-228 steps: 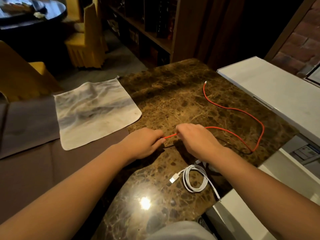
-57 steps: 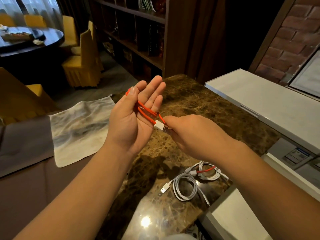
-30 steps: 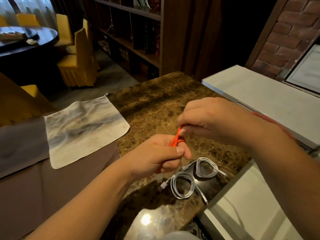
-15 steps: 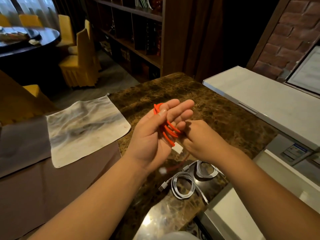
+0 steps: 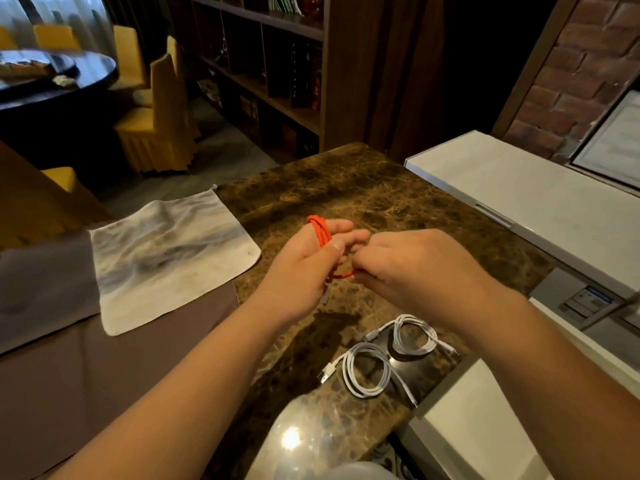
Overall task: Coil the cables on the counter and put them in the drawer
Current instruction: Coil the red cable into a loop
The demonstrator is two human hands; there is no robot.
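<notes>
Far left: grey-white cloth lying flat, half on brown tablecloth, one corner over the marble counter. Centre, above counter: left hand raised, fingers partly straightened, orange cable wound in several loops round them, thumb pressing the loops down; white plug hanging below the palm. Touching it on the rt: right hand, fingers curled in, pinching a short orange run at approx the fingertips — cable's other end prob. inside the grip, not visible. Lower, on counter near its front-right edge: two coiled white cables, the nearer one w/ USB plug, the farther one just beside it, coils close or touching. Far rt: white cabinet top.
</notes>
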